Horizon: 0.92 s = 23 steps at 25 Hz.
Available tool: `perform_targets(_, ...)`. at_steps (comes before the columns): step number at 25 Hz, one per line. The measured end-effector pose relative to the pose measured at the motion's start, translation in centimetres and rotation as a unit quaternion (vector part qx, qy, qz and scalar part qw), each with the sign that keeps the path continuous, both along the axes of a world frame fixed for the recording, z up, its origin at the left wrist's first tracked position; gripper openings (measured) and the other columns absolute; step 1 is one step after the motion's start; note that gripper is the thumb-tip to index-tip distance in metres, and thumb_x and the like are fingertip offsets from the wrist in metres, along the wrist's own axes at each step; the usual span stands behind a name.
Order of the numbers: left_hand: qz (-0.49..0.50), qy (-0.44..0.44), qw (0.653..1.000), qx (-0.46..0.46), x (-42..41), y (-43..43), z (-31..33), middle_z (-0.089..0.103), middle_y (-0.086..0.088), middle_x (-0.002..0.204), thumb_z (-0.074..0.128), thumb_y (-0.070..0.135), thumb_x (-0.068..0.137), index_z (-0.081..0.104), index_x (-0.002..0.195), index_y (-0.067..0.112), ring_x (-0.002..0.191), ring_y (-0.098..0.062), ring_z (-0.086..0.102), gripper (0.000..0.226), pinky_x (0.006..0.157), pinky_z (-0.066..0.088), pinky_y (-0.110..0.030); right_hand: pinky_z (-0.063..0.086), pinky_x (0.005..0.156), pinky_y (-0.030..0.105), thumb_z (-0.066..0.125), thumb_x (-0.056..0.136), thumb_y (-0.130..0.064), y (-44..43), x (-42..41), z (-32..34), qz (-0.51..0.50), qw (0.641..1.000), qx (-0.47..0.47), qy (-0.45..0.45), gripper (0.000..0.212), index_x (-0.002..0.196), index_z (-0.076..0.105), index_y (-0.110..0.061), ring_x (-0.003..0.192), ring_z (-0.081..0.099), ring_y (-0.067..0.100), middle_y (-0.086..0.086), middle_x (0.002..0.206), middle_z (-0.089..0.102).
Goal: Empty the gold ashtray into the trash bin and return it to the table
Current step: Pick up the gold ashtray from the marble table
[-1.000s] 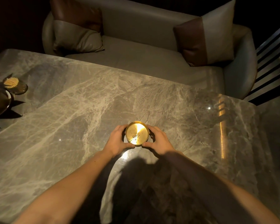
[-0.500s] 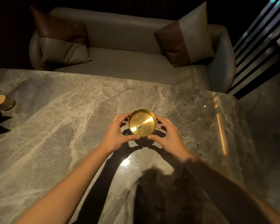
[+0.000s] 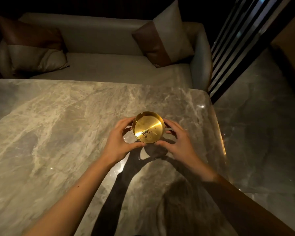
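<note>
A round gold ashtray [image 3: 148, 127] with a small patch of dark ash near its front rim is held above the grey marble table [image 3: 49, 133], its shadow on the surface below. My left hand [image 3: 119, 142] grips its left side, thumb at the front rim. My right hand [image 3: 179, 142] grips its right side in the same way. The ashtray tilts slightly toward me. No trash bin is in view.
A grey sofa [image 3: 100, 68] with two brown-and-grey cushions [image 3: 163, 34] stands behind the table's far edge. Dark vertical slats [image 3: 236, 48] rise at the right. The table's right edge [image 3: 221, 142] drops to a marble floor [image 3: 262, 133].
Both hands have lifted the ashtray off the table and carried it up and right. The view has turned right, so the small dishes at the left have left the frame.
</note>
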<state>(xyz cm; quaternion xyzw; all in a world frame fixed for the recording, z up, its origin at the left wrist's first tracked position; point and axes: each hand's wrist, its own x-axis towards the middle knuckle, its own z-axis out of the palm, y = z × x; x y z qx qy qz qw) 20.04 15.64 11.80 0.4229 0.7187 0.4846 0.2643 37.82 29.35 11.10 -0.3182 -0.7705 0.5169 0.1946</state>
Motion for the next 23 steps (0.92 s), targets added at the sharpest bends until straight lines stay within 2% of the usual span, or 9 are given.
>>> perform_targets(2, -0.008, 0.005, 1.000, 0.007, 1.3, 0.5, 0.4, 0.054, 0.011, 0.130, 0.091, 0.037, 0.053, 0.053, 0.131, 0.028, 0.118, -0.004, 0.055, 0.087, 0.099, 0.048, -0.022, 0.049, 0.102, 0.037, 0.087, 0.067, -0.026, 0.3, 1.4, 0.1, -0.002, 1.000, -0.007, 0.000, 0.077, 0.133, 0.050, -0.034, 0.119, 0.054, 0.007, -0.015, 0.130, 0.052)
perform_targets(5, -0.021, 0.010, 1.000, 0.011, 2.2, 1.0, 1.0, 0.051, 0.033, 0.124, 0.088, 0.043, 0.053, 0.049, 0.126, 0.046, 0.118, -0.002, 0.054, 0.083, 0.097, 0.046, -0.017, 0.049, 0.103, 0.038, 0.086, 0.068, -0.025, 0.2, 2.8, 0.2, -0.008, 1.000, -0.016, 0.006, 0.077, 0.136, 0.050, -0.032, 0.121, 0.053, 0.006, -0.016, 0.133, 0.051)
perform_targets(7, -0.028, 0.004, 1.000, 0.008, 2.2, 1.1, 0.9, 0.051, 0.035, 0.122, 0.088, 0.042, 0.053, 0.048, 0.125, 0.049, 0.118, 0.000, 0.054, 0.083, 0.098, 0.045, -0.016, 0.049, 0.103, 0.034, 0.086, 0.068, -0.024, 0.1, 3.0, 0.4, -0.014, 1.000, -0.013, 0.004, 0.075, 0.133, 0.049, -0.037, 0.120, 0.053, 0.002, -0.023, 0.131, 0.049)
perform_targets(10, -0.037, -0.014, 0.999, 0.014, 1.6, 1.2, 0.5, 0.052, 0.022, 0.126, 0.092, 0.033, 0.053, 0.050, 0.129, 0.038, 0.118, 0.000, 0.053, 0.087, 0.100, 0.045, -0.018, 0.049, 0.102, 0.032, 0.085, 0.069, -0.025, -0.4, 2.8, 0.7, -0.028, 1.000, -0.001, -0.007, 0.076, 0.131, 0.045, -0.043, 0.117, 0.054, 0.000, -0.025, 0.129, 0.048)
perform_targets(14, -0.061, -0.044, 0.997, 0.023, 0.3, 0.9, -0.1, 0.054, 0.010, 0.128, 0.091, 0.025, 0.055, 0.052, 0.133, 0.021, 0.119, -0.002, 0.053, 0.087, 0.102, 0.044, -0.020, 0.050, 0.100, 0.040, 0.085, 0.067, -0.031, -1.1, 1.9, 0.8, -0.046, 0.998, 0.030, -0.037, 0.079, 0.132, 0.043, -0.042, 0.118, 0.055, 0.009, -0.010, 0.133, 0.054)
perform_targets(17, -0.074, -0.074, 0.994, 0.013, -0.4, 0.5, -1.0, 0.054, 0.008, 0.130, 0.091, 0.025, 0.055, 0.052, 0.134, 0.021, 0.123, -0.003, 0.052, 0.088, 0.104, 0.043, -0.021, 0.051, 0.099, 0.042, 0.086, 0.067, -0.032, -1.7, 1.5, 0.6, -0.050, 0.997, 0.030, -0.058, 0.079, 0.134, 0.044, -0.038, 0.118, 0.054, 0.009, -0.006, 0.134, 0.055)
perform_targets(20, -0.071, -0.113, 0.991, 0.006, 0.1, 0.3, -1.7, 0.056, 0.006, 0.130, 0.091, 0.023, 0.053, 0.053, 0.134, 0.019, 0.123, -0.001, 0.053, 0.090, 0.105, 0.043, -0.021, 0.053, 0.095, 0.041, 0.085, 0.068, -0.035, -2.0, 2.3, 0.6, -0.045, 0.997, 0.037, -0.054, 0.078, 0.135, 0.047, -0.026, 0.117, 0.056, 0.009, -0.005, 0.132, 0.057)
perform_targets(23, -0.076, -0.142, 0.987, -0.003, 1.4, 0.8, -2.1, 0.057, 0.002, 0.131, 0.092, 0.020, 0.052, 0.054, 0.134, 0.019, 0.124, -0.005, 0.054, 0.090, 0.107, 0.044, -0.028, 0.053, 0.094, 0.034, 0.083, 0.066, -0.042, -1.5, 3.9, 0.6, -0.043, 0.996, 0.049, -0.058, 0.083, 0.138, 0.045, -0.022, 0.116, 0.056, 0.008, -0.005, 0.132, 0.056)
